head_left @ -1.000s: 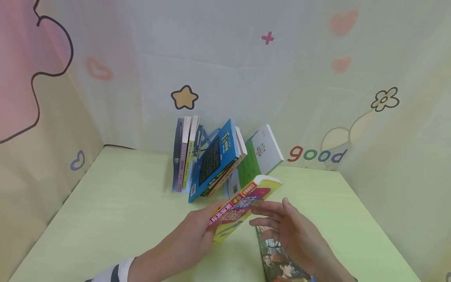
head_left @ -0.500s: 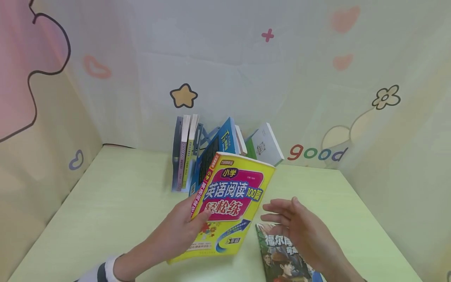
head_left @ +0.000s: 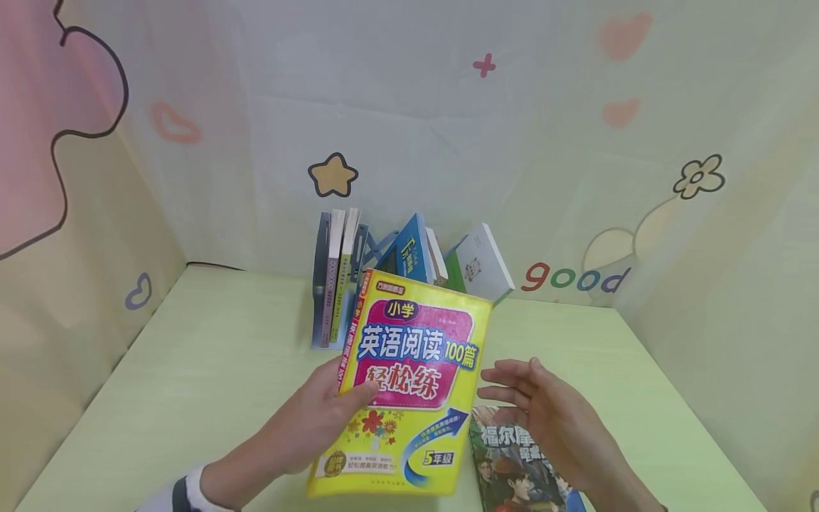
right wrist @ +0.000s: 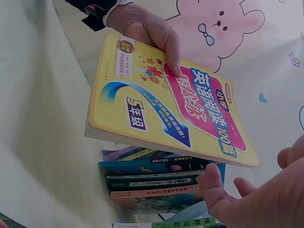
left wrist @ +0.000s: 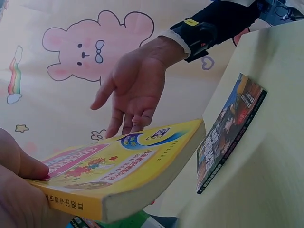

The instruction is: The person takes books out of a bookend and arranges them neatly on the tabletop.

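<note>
With our left hand we grip the yellow book by its spine side above the worktop's front half. Our right hand hangs just beside it, fingers relaxed. A dark-covered book lies toward the front edge; other books stand near the back.

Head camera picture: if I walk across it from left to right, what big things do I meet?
blue heart drawing → left hand, holding the yellow book → yellow book → right hand → flower drawing
</note>
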Motion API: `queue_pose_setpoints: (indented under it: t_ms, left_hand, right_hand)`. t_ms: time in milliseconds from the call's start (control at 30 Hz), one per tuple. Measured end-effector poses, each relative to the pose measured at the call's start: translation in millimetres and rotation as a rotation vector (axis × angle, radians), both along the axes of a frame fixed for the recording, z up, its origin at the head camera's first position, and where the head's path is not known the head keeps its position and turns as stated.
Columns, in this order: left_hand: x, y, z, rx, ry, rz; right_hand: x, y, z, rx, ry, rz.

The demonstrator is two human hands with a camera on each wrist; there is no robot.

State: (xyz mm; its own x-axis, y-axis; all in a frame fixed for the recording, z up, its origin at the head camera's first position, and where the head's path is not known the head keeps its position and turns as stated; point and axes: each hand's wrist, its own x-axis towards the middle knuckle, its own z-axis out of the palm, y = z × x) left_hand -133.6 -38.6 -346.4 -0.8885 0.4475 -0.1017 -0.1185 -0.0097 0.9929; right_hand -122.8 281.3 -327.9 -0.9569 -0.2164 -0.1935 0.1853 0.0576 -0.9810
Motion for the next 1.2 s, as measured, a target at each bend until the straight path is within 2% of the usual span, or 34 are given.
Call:
queue_pose_setpoints:
  t_ms: [367, 567, 767, 933, 1133, 1200]
  left_hand:
    - [3.4, 1.4, -8.7, 0.105, -0.211, 0.015]
    - [3.8, 1.4, -16.7, 0.131, -0.255, -0.005]
    - [8.1, 3.1, -23.1, 0.160, -0.293, -0.013]
    - [13.7, 6.9, -27.5, 0.176, -0.348, 0.011]
    - [18.6, 12.9, -32.3, 0.161, -0.451, 0.061]
    - [19.1, 13.5, -34.7, 0.150, -0.466, 0.068]
  right_hand:
    - [-2.1, -0.3, -2.3, -0.006, -0.007, 0.006]
    - [-12.2, 0.9, -2.4, 0.068, 0.025, -0.102]
    - [-31.5, 12.1, -1.3, 0.082, 0.096, -0.140]
    - [-54.4, 20.9, -1.0, 0.086, 0.153, -0.142]
    - [-81.9, 23.2, -4.0, 0.125, 0.141, -0.175]
    - [-91.4, 21.6, -5.5, 0.140, 0.131, -0.186]
